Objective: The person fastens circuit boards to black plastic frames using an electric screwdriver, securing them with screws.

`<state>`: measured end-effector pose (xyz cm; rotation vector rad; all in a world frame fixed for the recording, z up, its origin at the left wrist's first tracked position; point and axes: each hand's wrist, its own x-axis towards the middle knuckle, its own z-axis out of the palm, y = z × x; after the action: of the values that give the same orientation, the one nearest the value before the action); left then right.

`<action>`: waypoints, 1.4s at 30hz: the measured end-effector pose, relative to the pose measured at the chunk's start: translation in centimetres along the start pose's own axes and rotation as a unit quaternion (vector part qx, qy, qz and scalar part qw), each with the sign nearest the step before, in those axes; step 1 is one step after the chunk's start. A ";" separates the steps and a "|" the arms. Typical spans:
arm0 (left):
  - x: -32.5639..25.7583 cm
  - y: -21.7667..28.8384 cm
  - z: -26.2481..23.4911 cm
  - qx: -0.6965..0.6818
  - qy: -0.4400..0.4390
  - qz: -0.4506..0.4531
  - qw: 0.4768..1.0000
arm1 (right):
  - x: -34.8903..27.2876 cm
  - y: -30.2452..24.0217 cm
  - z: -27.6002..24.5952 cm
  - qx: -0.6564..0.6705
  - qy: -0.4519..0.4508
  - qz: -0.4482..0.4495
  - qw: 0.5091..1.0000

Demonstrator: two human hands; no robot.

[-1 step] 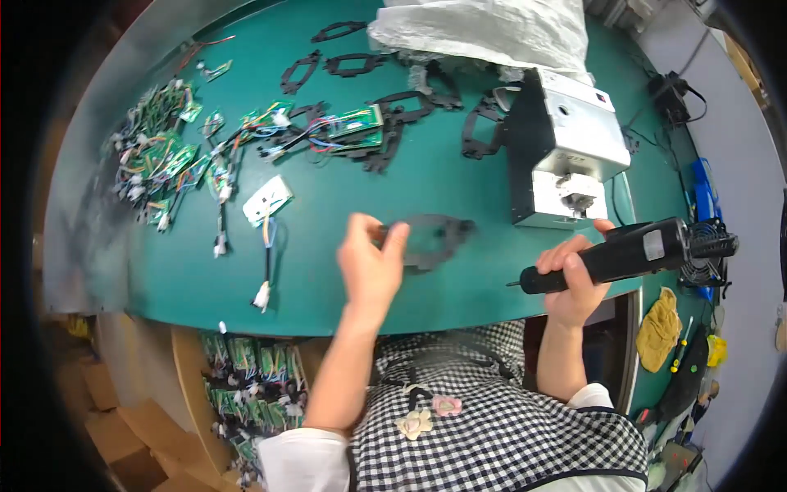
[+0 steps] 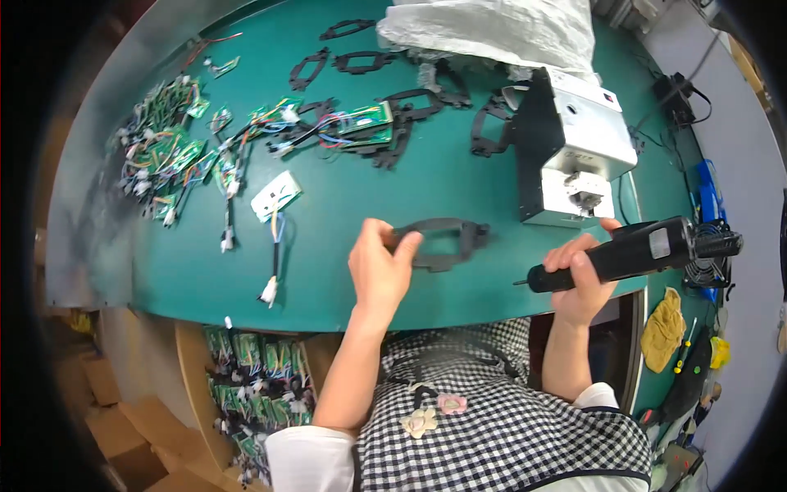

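Note:
My left hand (image 2: 381, 266) pinches a black plastic frame (image 2: 470, 239) by its left end, just over the green table's front half. Closed around a black electric screwdriver (image 2: 639, 256), my right hand (image 2: 584, 283) holds it nearly level, its thin bit pointing left toward the frame. Left of my left hand lies a circuit board (image 2: 277, 195) with a wired white plug. Beyond it, wired green boards (image 2: 367, 120) rest over more black frames. A silver and black box-shaped machine (image 2: 586, 123) stands just beyond my right hand.
A tangled pile of wired boards (image 2: 164, 152) covers the table's left side. Loose black frames (image 2: 359, 62) lie at the back by a white plastic bag (image 2: 492, 33). Below the front edge, a box (image 2: 193, 361) holds many boards. A tan cloth (image 2: 662, 332) lies at right.
The whole view has shifted slightly to the right. The black frame in my left hand shows more sharply and a little tilted. Both hands keep their holds.

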<state>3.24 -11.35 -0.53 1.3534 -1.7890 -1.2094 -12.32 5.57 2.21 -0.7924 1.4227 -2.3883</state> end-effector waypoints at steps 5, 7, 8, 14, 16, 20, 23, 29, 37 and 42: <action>7.3 0.0 -7.6 0.397 0.188 0.048 0.897 | 0.4 -2.0 -0.8 -0.024 0.029 -0.050 0.998; 8.9 -2.1 -9.8 0.545 0.158 0.052 0.821 | 1.8 -2.7 -0.8 0.004 0.055 -0.108 0.993; 9.4 -3.5 -11.0 0.545 0.088 0.072 0.830 | 3.1 -3.7 -1.0 -0.003 0.055 -0.149 0.987; 7.0 -2.3 -10.4 0.489 -0.029 0.100 0.866 | 8.1 -5.4 -2.6 -0.056 0.077 -0.248 0.964; 5.9 -1.0 -9.2 0.480 -0.079 0.133 0.864 | 8.8 -5.0 -2.9 -0.050 0.058 -0.252 0.965; 4.4 -2.5 -7.9 0.334 -0.066 0.251 0.906 | 8.9 -3.5 -3.3 -0.053 -0.009 -0.195 0.979; 2.6 -0.1 -7.3 0.210 -0.099 0.250 0.940 | 9.9 -3.4 -4.1 0.003 -0.177 -0.179 0.968; 0.6 4.8 -1.3 0.283 -0.225 0.390 0.847 | 10.5 -4.1 -3.6 -0.071 -0.063 -0.111 0.989; -1.3 4.1 1.6 0.298 -0.246 0.384 0.839 | 3.8 -1.3 1.1 0.024 -0.027 -0.067 0.997; -1.5 3.5 3.0 0.299 -0.249 0.363 0.847 | 3.9 1.1 3.6 0.007 -0.064 -0.029 0.997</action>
<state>-0.28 -8.74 1.52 0.4770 -2.8532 -0.6059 -13.53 0.58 3.84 -0.9773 1.3495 -2.3388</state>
